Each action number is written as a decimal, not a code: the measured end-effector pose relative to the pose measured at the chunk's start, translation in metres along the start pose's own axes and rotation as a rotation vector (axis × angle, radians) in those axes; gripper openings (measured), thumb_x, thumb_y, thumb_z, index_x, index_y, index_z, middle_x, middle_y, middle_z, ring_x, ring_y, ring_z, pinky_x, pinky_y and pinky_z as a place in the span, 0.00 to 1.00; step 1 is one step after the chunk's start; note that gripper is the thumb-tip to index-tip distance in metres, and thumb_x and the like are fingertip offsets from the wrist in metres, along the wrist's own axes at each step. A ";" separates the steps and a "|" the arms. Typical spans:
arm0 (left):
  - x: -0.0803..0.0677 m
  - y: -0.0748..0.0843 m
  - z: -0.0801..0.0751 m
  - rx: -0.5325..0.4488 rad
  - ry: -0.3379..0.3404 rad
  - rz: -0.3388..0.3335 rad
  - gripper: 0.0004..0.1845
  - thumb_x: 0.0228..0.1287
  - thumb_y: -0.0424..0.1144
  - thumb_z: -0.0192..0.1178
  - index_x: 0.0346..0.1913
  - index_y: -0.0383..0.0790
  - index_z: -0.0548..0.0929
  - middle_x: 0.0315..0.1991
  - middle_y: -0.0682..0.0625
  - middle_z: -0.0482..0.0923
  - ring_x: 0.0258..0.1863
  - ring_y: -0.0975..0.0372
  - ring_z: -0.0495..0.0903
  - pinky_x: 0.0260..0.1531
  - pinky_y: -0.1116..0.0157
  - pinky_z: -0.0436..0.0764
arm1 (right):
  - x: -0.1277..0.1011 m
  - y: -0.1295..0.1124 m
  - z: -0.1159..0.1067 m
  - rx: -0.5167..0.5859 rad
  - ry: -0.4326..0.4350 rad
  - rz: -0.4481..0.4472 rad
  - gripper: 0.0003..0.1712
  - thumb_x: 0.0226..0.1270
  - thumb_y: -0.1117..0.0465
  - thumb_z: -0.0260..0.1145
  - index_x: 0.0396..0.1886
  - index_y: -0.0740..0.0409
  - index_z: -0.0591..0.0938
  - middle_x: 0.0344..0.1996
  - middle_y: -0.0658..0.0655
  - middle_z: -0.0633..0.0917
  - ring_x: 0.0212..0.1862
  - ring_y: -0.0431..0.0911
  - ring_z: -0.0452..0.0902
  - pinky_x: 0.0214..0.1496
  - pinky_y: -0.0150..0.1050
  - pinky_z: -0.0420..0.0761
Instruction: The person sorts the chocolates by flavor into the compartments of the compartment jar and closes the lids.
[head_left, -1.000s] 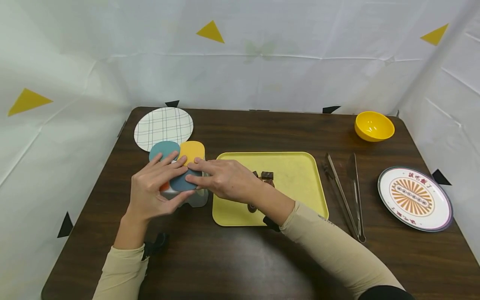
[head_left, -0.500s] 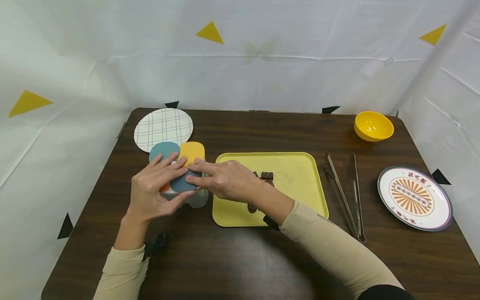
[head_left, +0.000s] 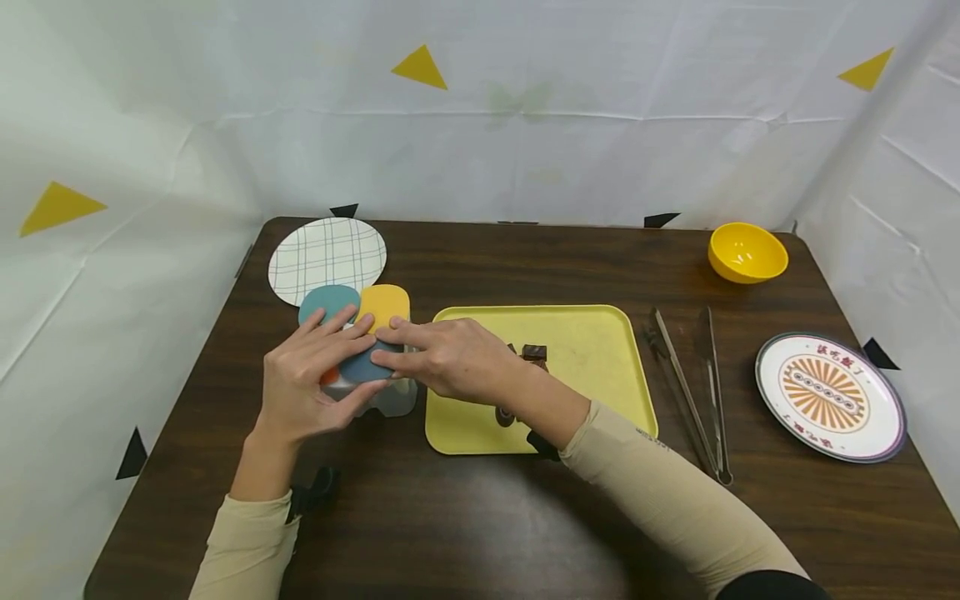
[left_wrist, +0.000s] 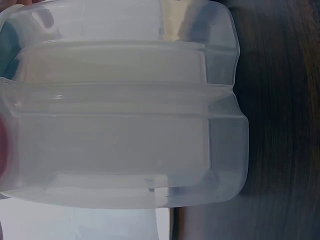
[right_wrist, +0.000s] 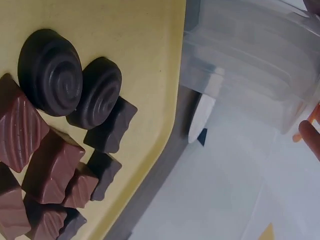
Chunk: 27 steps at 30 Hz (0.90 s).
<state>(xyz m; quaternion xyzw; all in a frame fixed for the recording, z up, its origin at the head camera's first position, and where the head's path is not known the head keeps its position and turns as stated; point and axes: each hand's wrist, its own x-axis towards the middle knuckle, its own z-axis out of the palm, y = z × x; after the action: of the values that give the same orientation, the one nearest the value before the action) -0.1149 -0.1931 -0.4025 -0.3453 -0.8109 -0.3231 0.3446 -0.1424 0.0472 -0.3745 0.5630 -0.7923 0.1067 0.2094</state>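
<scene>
Both hands on a clear plastic container with coloured lids, just left of the yellow tray.

The left hand (head_left: 303,387) cups the container (head_left: 375,392), fingers (head_left: 330,323) spread nearly straight over the blue lid (head_left: 363,365), thumb against its near side. The right hand (head_left: 450,360) lays nearly straight fingers (head_left: 390,358) on that lid from the right. The container stands on the desk (head_left: 465,517), touching the tray (head_left: 600,367) of chocolates (right_wrist: 55,150).

This looks like a staged recording booth, not a lived-in room. White sheeting (head_left: 525,158) hangs wrinkled around a dark wooden table (head_left: 480,517) from nine o'clock through twelve to three. Yellow triangle markers (head_left: 420,67) are stuck on the sheeting, and black triangle markers (head_left: 133,454) sit along the table's edges.
</scene>
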 end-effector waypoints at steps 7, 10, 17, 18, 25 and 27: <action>0.000 -0.001 -0.001 0.010 -0.003 -0.003 0.32 0.55 0.60 0.65 0.52 0.36 0.86 0.50 0.45 0.84 0.53 0.45 0.81 0.56 0.37 0.70 | 0.000 0.000 0.001 0.012 -0.001 0.017 0.22 0.70 0.54 0.64 0.63 0.45 0.81 0.62 0.52 0.78 0.61 0.43 0.76 0.38 0.36 0.83; 0.000 -0.002 -0.003 0.009 -0.012 0.002 0.31 0.57 0.60 0.64 0.50 0.36 0.87 0.50 0.45 0.84 0.54 0.46 0.81 0.57 0.38 0.70 | 0.000 0.000 0.001 0.023 0.001 0.019 0.22 0.71 0.54 0.63 0.64 0.46 0.79 0.63 0.52 0.78 0.61 0.42 0.76 0.36 0.36 0.82; 0.000 -0.001 -0.006 0.032 -0.052 0.010 0.29 0.62 0.61 0.59 0.52 0.40 0.86 0.51 0.45 0.84 0.55 0.47 0.80 0.60 0.41 0.68 | -0.001 0.002 0.003 0.098 0.007 0.041 0.23 0.71 0.57 0.62 0.65 0.48 0.78 0.64 0.49 0.77 0.62 0.40 0.74 0.36 0.34 0.81; 0.000 0.000 -0.006 0.033 -0.059 0.005 0.29 0.62 0.61 0.59 0.53 0.40 0.86 0.51 0.45 0.84 0.55 0.47 0.80 0.61 0.41 0.68 | -0.001 0.002 0.003 0.126 0.015 0.051 0.23 0.71 0.57 0.63 0.65 0.48 0.78 0.64 0.50 0.77 0.62 0.40 0.74 0.37 0.33 0.81; 0.004 0.005 -0.014 0.049 -0.149 -0.040 0.29 0.64 0.60 0.57 0.56 0.42 0.85 0.54 0.48 0.83 0.58 0.50 0.79 0.59 0.41 0.70 | -0.002 0.008 0.005 0.370 0.074 0.117 0.22 0.70 0.56 0.65 0.62 0.54 0.81 0.59 0.53 0.81 0.62 0.40 0.74 0.52 0.32 0.79; 0.006 0.007 -0.015 0.052 -0.167 -0.052 0.28 0.64 0.60 0.56 0.56 0.42 0.85 0.54 0.49 0.83 0.58 0.50 0.79 0.58 0.41 0.71 | -0.002 0.010 0.005 0.415 0.093 0.132 0.21 0.69 0.57 0.66 0.61 0.55 0.82 0.58 0.54 0.82 0.61 0.41 0.75 0.53 0.31 0.78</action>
<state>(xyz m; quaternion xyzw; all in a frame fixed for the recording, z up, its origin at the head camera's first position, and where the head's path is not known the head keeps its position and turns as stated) -0.1078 -0.1989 -0.3875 -0.3409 -0.8537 -0.2806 0.2761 -0.1522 0.0499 -0.3790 0.5356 -0.7779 0.3068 0.1182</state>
